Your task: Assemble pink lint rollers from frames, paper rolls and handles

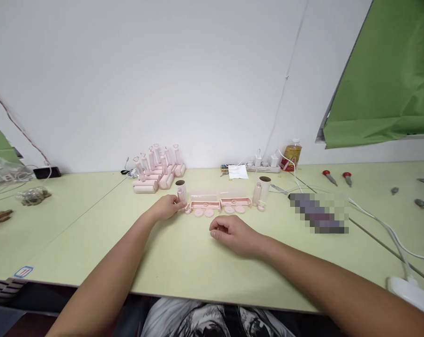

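My left hand (167, 207) reaches to a small pink cylinder (180, 195) beside an upright paper roll (181, 185); its fingertips are pressed near the cylinder's base, and whether they grip it is too small to tell. My right hand (234, 235) rests on the table with curled fingers, in front of several flat pink discs (209, 213). Behind the discs lie two pink trays (235, 201) with clear covers (205, 195). To their right stand another pink cylinder (256, 194) and another paper roll (264, 189).
Several assembled pink rollers (145, 186) stand at the back left. A power strip (264, 169), a white paper (238, 172) and a bottle (292, 153) are by the wall. Red-handled tools (347, 178), white cables (390, 229) and a blurred object (317, 213) lie on the right.
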A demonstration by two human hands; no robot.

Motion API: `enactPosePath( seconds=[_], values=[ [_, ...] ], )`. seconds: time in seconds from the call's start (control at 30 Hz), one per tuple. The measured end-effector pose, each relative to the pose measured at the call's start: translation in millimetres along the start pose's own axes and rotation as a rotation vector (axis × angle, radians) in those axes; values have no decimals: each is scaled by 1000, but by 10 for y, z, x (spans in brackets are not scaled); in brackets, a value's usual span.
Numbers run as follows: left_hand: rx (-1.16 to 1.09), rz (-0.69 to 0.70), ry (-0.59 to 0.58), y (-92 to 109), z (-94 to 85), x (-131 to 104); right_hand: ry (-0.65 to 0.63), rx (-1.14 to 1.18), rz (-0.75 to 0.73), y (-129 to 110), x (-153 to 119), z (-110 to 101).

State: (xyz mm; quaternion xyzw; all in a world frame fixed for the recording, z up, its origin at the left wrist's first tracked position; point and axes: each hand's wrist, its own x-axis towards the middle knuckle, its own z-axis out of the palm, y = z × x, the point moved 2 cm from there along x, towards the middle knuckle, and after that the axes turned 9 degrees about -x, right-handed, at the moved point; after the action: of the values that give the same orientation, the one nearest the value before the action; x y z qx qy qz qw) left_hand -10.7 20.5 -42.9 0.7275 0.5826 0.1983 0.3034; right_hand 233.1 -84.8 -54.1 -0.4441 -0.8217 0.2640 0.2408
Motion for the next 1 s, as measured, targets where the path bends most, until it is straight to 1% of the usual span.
enactPosePath(
  seconds=[0.07, 0.17, 0.23, 0.27, 0.33, 0.43, 0.63, 0.9, 1.0],
  values=[
    [-5, -51, -38, -11, -8, -11, -14, -9, -1, 1, -3, 3],
    [19, -128, -166, -20, -13, -48, -32, -13, 4, 0, -11, 5],
    [55, -116, -240, -2, -6, -80, -42, -15, 4, -3, -15, 4],
    [73, -95, -252, 12, 2, -92, -46, -18, 0, -5, -16, 3],
    [111, -52, -226, 39, 29, -103, -54, -24, -8, -7, -17, 2],
    [148, -17, -153, 55, 92, -83, -68, -28, -14, -6, -19, 4],
    [183, -61, -37, 28, 167, -20, -82, -32, -31, -21, -27, 2],
    [273, -85, -3, 83, 202, -25, -82, -55, -47, -17, -19, 9],
    [218, -75, -10, 81, 171, -32, -79, -54, -53, -21, -19, 7]
  ],
)
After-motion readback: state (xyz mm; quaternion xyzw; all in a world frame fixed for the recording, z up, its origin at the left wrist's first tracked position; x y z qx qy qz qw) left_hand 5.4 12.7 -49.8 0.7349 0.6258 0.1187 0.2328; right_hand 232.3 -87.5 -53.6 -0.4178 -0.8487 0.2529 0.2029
